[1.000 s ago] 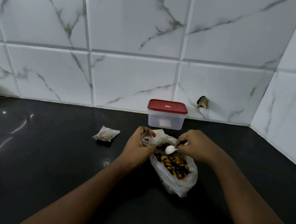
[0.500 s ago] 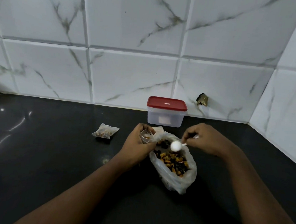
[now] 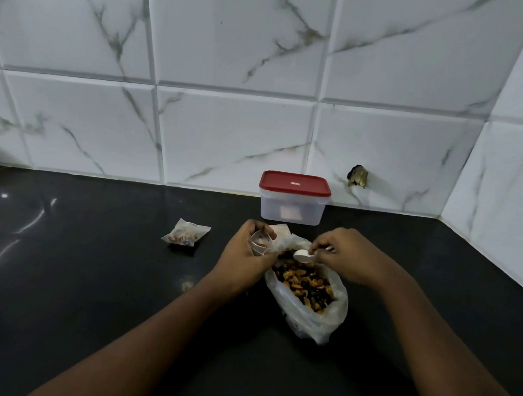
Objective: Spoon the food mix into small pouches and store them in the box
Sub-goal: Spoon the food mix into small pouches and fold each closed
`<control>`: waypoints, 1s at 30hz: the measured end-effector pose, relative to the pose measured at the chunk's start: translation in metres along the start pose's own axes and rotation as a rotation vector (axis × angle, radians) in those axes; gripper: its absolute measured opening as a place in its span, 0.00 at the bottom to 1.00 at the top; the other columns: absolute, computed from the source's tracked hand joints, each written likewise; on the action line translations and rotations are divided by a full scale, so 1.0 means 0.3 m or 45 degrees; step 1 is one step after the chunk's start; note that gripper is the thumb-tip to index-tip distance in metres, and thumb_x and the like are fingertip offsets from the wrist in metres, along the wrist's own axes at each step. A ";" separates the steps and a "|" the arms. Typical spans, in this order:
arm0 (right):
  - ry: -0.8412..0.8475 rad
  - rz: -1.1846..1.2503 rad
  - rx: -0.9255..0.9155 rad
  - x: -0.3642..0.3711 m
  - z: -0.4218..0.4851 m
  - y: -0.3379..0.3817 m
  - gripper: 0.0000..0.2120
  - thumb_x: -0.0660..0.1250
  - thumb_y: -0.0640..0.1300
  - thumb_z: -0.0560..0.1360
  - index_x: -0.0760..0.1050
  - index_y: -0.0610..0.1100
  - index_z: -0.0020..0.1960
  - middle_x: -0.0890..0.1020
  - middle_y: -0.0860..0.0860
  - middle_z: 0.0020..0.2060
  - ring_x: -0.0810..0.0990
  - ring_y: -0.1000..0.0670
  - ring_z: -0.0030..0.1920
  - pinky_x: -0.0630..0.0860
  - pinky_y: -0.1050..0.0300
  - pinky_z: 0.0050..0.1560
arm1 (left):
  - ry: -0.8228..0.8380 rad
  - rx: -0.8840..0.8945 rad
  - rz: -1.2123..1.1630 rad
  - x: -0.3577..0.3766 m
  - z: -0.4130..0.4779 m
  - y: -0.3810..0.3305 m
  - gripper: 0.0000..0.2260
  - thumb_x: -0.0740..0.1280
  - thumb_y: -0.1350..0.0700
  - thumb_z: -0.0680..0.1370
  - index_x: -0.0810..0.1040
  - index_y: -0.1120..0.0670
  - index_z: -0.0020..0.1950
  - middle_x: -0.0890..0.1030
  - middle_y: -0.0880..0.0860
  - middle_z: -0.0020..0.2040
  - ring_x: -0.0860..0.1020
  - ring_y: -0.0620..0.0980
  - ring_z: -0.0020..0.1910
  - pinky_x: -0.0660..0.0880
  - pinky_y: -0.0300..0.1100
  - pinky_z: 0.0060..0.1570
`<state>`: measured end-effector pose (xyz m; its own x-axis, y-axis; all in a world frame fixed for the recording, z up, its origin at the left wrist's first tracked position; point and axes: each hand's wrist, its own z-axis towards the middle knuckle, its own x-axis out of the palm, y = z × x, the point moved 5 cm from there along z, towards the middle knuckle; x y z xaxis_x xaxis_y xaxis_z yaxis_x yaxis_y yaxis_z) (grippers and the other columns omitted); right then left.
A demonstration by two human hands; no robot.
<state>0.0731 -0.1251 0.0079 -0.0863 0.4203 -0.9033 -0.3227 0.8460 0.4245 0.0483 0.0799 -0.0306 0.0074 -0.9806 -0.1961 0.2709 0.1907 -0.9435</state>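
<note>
White plastic spoon [image 3: 303, 256] dipped to the clear mix bag [image 3: 311, 320] — right hand [image 3: 346, 253] pinches it, left hand [image 3: 245, 259] grips a small clear pouch [image 3: 259, 244] ready alongside.

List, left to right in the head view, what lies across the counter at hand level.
In order: filled pouch → left hand holding an open pouch → spoon → right hand. The box and food bag overlap these, so they are left out.
</note>
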 end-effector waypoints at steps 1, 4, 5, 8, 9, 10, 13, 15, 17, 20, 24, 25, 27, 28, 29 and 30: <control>0.009 -0.032 -0.015 0.016 0.006 0.010 0.10 0.67 0.43 0.81 0.85 0.51 0.55 0.85 0.55 0.47 0.85 0.52 0.47 0.84 0.49 0.51 | 0.002 -0.001 -0.004 0.000 0.000 -0.001 0.16 0.74 0.65 0.75 0.77 0.53 0.59 0.82 0.47 0.55 0.84 0.41 0.47 0.83 0.40 0.47; -0.043 -0.070 -0.003 0.003 0.014 0.020 0.08 0.68 0.42 0.79 0.86 0.48 0.51 0.85 0.53 0.45 0.85 0.52 0.44 0.84 0.50 0.50 | -0.001 -0.002 0.006 0.001 0.002 0.000 0.16 0.73 0.66 0.75 0.77 0.53 0.59 0.82 0.47 0.56 0.84 0.42 0.48 0.84 0.44 0.49; -0.044 -0.071 0.015 -0.007 0.013 0.015 0.07 0.68 0.43 0.79 0.86 0.47 0.50 0.85 0.53 0.44 0.85 0.53 0.44 0.84 0.51 0.49 | -0.004 0.000 0.016 0.000 0.002 0.002 0.16 0.73 0.65 0.75 0.77 0.52 0.58 0.82 0.47 0.56 0.84 0.43 0.49 0.84 0.46 0.51; -0.013 0.023 0.040 -0.014 -0.001 0.010 0.06 0.69 0.43 0.79 0.86 0.47 0.47 0.86 0.53 0.42 0.85 0.55 0.43 0.82 0.56 0.45 | -0.005 0.013 0.029 -0.003 0.000 0.003 0.15 0.73 0.65 0.75 0.77 0.52 0.58 0.82 0.47 0.56 0.83 0.42 0.49 0.84 0.44 0.51; -0.009 0.071 0.047 -0.010 -0.004 0.012 0.07 0.69 0.43 0.79 0.86 0.48 0.46 0.87 0.54 0.39 0.85 0.55 0.41 0.81 0.57 0.43 | 0.000 0.014 0.024 -0.001 0.000 0.001 0.15 0.73 0.65 0.75 0.77 0.53 0.58 0.82 0.47 0.56 0.83 0.41 0.49 0.83 0.42 0.49; -0.014 0.107 0.056 -0.004 -0.005 0.014 0.07 0.69 0.43 0.79 0.86 0.48 0.46 0.87 0.55 0.37 0.85 0.53 0.40 0.81 0.54 0.42 | 0.005 0.012 0.012 0.001 0.000 0.001 0.15 0.73 0.66 0.75 0.77 0.54 0.59 0.82 0.48 0.56 0.84 0.41 0.48 0.83 0.40 0.47; -0.022 0.248 0.121 0.013 0.004 -0.003 0.08 0.69 0.41 0.79 0.86 0.45 0.45 0.87 0.55 0.37 0.87 0.48 0.44 0.82 0.47 0.50 | 0.007 0.007 0.004 0.001 0.002 0.001 0.15 0.73 0.66 0.75 0.77 0.54 0.59 0.82 0.49 0.56 0.84 0.40 0.47 0.82 0.38 0.45; 0.001 0.400 0.165 0.016 0.006 -0.021 0.08 0.68 0.40 0.79 0.86 0.44 0.45 0.88 0.52 0.39 0.87 0.55 0.42 0.82 0.50 0.51 | 0.009 0.004 0.017 0.001 0.004 0.005 0.16 0.73 0.66 0.74 0.77 0.52 0.58 0.82 0.49 0.57 0.84 0.42 0.49 0.83 0.43 0.48; 0.036 0.523 0.199 0.021 0.005 -0.031 0.08 0.69 0.39 0.80 0.86 0.43 0.47 0.89 0.50 0.40 0.85 0.61 0.36 0.78 0.57 0.44 | 0.011 -0.001 0.031 0.000 0.004 0.006 0.17 0.74 0.65 0.74 0.77 0.51 0.58 0.82 0.49 0.57 0.84 0.43 0.50 0.84 0.46 0.50; 0.060 0.651 0.310 0.035 0.007 -0.045 0.06 0.69 0.40 0.80 0.85 0.42 0.51 0.89 0.48 0.40 0.79 0.62 0.28 0.70 0.60 0.36 | 0.017 -0.008 0.042 -0.002 0.005 0.006 0.18 0.74 0.65 0.74 0.77 0.51 0.59 0.81 0.48 0.57 0.83 0.44 0.51 0.84 0.49 0.52; 0.023 0.824 0.435 0.033 0.013 -0.084 0.07 0.68 0.38 0.78 0.85 0.39 0.49 0.88 0.42 0.42 0.71 0.55 0.29 0.65 0.59 0.31 | 0.018 -0.018 0.050 -0.002 0.004 0.007 0.18 0.75 0.65 0.73 0.76 0.50 0.59 0.81 0.48 0.56 0.84 0.45 0.51 0.84 0.53 0.53; 0.022 0.899 0.444 0.031 0.014 -0.092 0.07 0.67 0.37 0.78 0.85 0.38 0.50 0.88 0.39 0.43 0.69 0.55 0.27 0.63 0.60 0.28 | 0.017 -0.017 0.053 -0.002 0.004 0.007 0.18 0.75 0.65 0.73 0.76 0.50 0.59 0.82 0.48 0.56 0.84 0.45 0.51 0.84 0.53 0.53; 0.030 1.079 0.417 0.030 0.014 -0.097 0.08 0.67 0.35 0.79 0.84 0.35 0.52 0.87 0.37 0.44 0.66 0.56 0.25 0.60 0.63 0.24 | 0.016 -0.007 0.068 0.000 0.003 0.009 0.17 0.75 0.64 0.74 0.77 0.49 0.58 0.81 0.47 0.56 0.84 0.44 0.51 0.84 0.52 0.54; 0.033 1.151 0.374 0.026 0.017 -0.089 0.08 0.67 0.35 0.80 0.84 0.35 0.53 0.87 0.37 0.44 0.66 0.56 0.25 0.59 0.64 0.24 | 0.008 0.003 0.076 -0.003 0.004 0.009 0.17 0.74 0.63 0.74 0.77 0.49 0.58 0.81 0.47 0.56 0.83 0.44 0.52 0.83 0.51 0.55; 0.028 1.207 0.314 0.023 0.019 -0.076 0.08 0.67 0.35 0.80 0.85 0.34 0.53 0.86 0.37 0.43 0.66 0.56 0.26 0.59 0.64 0.24 | 0.006 0.009 0.078 -0.004 0.006 0.010 0.17 0.74 0.63 0.74 0.77 0.49 0.58 0.81 0.47 0.56 0.83 0.44 0.52 0.83 0.50 0.55; 0.013 1.255 0.247 0.022 0.017 -0.062 0.08 0.67 0.35 0.80 0.85 0.35 0.52 0.86 0.37 0.43 0.66 0.56 0.27 0.60 0.64 0.25 | 0.015 0.010 0.069 -0.001 0.005 0.009 0.17 0.74 0.63 0.75 0.77 0.49 0.59 0.82 0.47 0.56 0.83 0.43 0.52 0.83 0.49 0.55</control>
<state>0.0834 -0.1362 -0.0056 -0.2406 0.9600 -0.1430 0.0560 0.1608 0.9854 0.0504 0.0806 -0.0327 0.0107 -0.9681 -0.2502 0.2776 0.2432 -0.9294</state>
